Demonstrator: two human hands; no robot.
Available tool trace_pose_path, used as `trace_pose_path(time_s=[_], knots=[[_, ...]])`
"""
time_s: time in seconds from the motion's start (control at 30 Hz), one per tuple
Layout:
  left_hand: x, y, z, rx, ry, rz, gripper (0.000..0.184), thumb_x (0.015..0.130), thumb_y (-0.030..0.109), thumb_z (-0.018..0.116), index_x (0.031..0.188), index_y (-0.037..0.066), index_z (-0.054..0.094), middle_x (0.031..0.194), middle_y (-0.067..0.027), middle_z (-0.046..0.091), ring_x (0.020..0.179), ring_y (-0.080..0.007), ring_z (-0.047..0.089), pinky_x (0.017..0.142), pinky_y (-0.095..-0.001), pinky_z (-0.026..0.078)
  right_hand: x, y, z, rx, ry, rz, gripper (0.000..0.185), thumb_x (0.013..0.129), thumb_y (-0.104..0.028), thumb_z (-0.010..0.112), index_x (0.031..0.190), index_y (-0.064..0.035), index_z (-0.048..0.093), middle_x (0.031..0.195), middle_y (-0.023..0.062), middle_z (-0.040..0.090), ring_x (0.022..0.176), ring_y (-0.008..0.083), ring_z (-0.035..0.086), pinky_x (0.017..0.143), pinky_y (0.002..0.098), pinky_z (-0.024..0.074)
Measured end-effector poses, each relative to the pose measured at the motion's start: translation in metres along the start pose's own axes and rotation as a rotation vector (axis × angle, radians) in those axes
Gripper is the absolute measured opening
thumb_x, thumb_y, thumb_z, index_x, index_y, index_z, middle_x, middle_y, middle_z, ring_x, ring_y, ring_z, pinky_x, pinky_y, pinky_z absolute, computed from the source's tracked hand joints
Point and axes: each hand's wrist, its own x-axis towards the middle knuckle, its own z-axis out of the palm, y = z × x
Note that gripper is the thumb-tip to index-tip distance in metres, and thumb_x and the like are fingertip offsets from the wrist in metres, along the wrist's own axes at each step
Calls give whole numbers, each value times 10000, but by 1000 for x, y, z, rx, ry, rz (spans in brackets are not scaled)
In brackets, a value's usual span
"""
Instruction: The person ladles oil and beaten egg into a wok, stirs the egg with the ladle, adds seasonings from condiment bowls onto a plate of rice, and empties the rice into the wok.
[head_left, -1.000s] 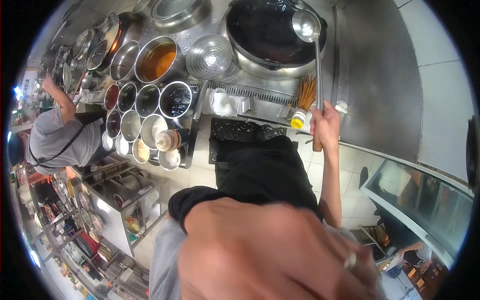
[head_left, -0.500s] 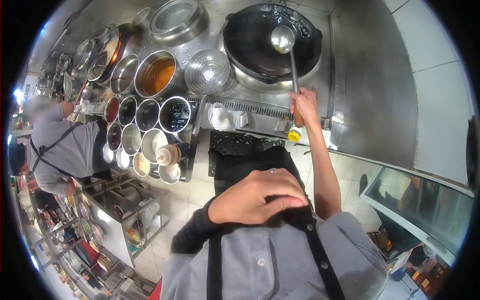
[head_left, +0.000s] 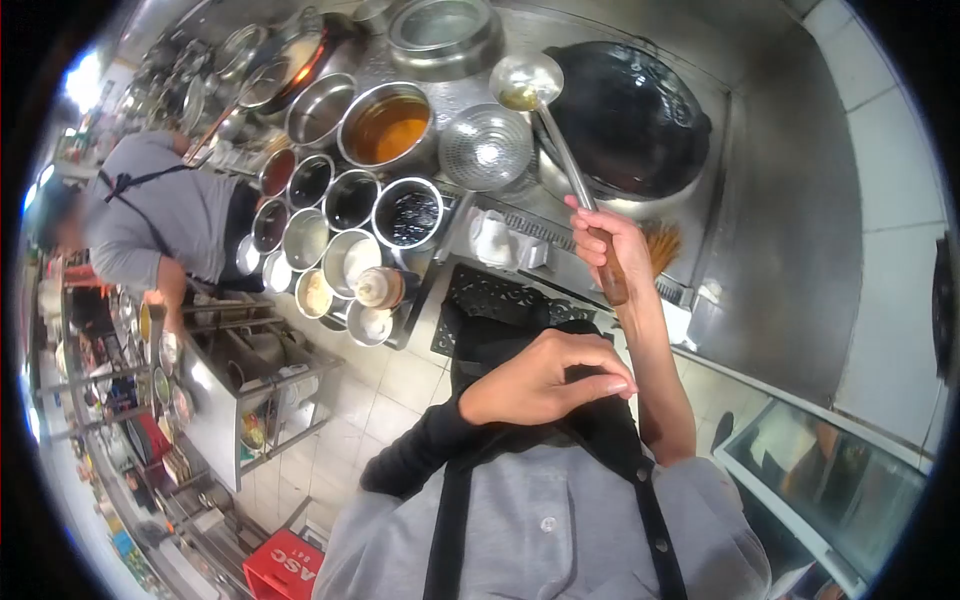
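Observation:
My right hand (head_left: 612,250) is wrapped round the wooden handle of a metal ladle (head_left: 572,160). The ladle's bowl hangs near the left rim of a dark wok (head_left: 630,125), close above a perforated strainer (head_left: 486,148), with a little yellowish liquid in it. In front of my chest is my left hand (head_left: 550,378), its thumb and fingertips pressed together. Whether anything is pinched there is too small to tell. A bamboo brush (head_left: 663,246) lies just right of my right hand.
A pot of orange liquid (head_left: 386,130) stands left of the strainer, above several seasoning containers (head_left: 408,213) and a squeeze bottle (head_left: 380,288). Another person (head_left: 165,210) bends over at the left. A red crate (head_left: 283,567) is on the floor at lower left.
My right hand has carried the ladle from over the wok leftwards to its rim. My left hand has dropped away from the camera to my chest. The view has turned, and the other person now leans over.

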Motion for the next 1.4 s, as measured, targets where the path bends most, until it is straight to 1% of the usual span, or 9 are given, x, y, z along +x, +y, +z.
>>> trace_pose_path(time_s=[0.33, 0.43, 0.57, 0.67, 0.77, 0.8, 1.0, 1.23, 1.4], knots=[[-13, -66, -32, 142, 108, -157, 295, 999, 203, 657, 808, -20, 686, 747, -81, 695, 692, -162, 677, 659, -305, 511, 77, 31, 80, -955, -76, -124, 78, 866, -39, 639, 871, 27, 599, 571, 86, 580, 408, 174, 559, 388, 339, 438], [-22, -91, -42, 232, 209, -289, 357, 997, 243, 645, 784, -41, 681, 691, -132, 703, 637, -199, 695, 626, -321, 528, 61, 31, 78, -1189, -43, -278, 108, 856, -33, 629, 942, 24, 598, 590, 153, 597, 438, 249, 601, 446, 385, 475], [-35, -117, -47, 248, 252, -380, 367, 1003, 256, 640, 786, -38, 683, 680, -107, 693, 628, -154, 670, 620, -300, 519, 27, 39, 12, -1440, 210, -666, 216, 854, -33, 603, 1056, 38, 577, 759, 266, 639, 742, 406, 687, 704, 481, 509], [-36, -133, -45, 190, 269, -376, 348, 1000, 250, 649, 810, -38, 695, 673, -97, 685, 620, -139, 651, 615, -297, 515, -25, 4, -20, -1527, 423, -349, 239, 851, -42, 609, 1075, 35, 574, 807, 260, 656, 808, 408, 681, 775, 501, 498], [-18, -143, -49, 134, 255, -331, 324, 1003, 243, 646, 852, -35, 712, 733, -88, 703, 696, -132, 662, 664, -295, 520, -67, -2, -64, -1411, 632, -250, 239, 851, -54, 608, 1075, 24, 577, 746, 230, 645, 694, 374, 674, 675, 489, 526], [-10, -159, -55, 120, 263, -290, 321, 1009, 244, 640, 862, -32, 713, 753, -78, 707, 726, -130, 659, 688, -295, 521, -83, -6, -59, -1322, 694, -164, 199, 854, -43, 586, 1040, 29, 579, 683, 175, 621, 537, 288, 635, 499, 437, 520], [77, -209, -103, 565, 483, -106, 152, 952, 102, 659, 1042, -10, 706, 1035, -143, 714, 878, -265, 696, 779, -345, 542, -123, -4, -91, -1081, 781, -245, 176, 868, -2, 569, 1038, 44, 552, 647, 97, 571, 388, 158, 503, 371, 340, 413], [193, -205, -114, 981, 321, 139, 375, 969, 131, 606, 1336, 58, 583, 1383, -174, 582, 1087, -370, 660, 872, -479, 548, -134, 3, -82, -974, 763, -309, 153, 879, 4, 580, 1028, 35, 567, 636, 80, 567, 386, 132, 498, 360, 321, 379], [223, -216, -125, 1191, 199, -111, 211, 905, 121, 621, 1089, 108, 723, 1201, -150, 690, 957, -435, 685, 814, -533, 554, -137, 3, -73, -968, 762, -328, 163, 876, 14, 589, 1038, 26, 571, 611, 64, 553, 380, 124, 482, 360, 321, 376]])
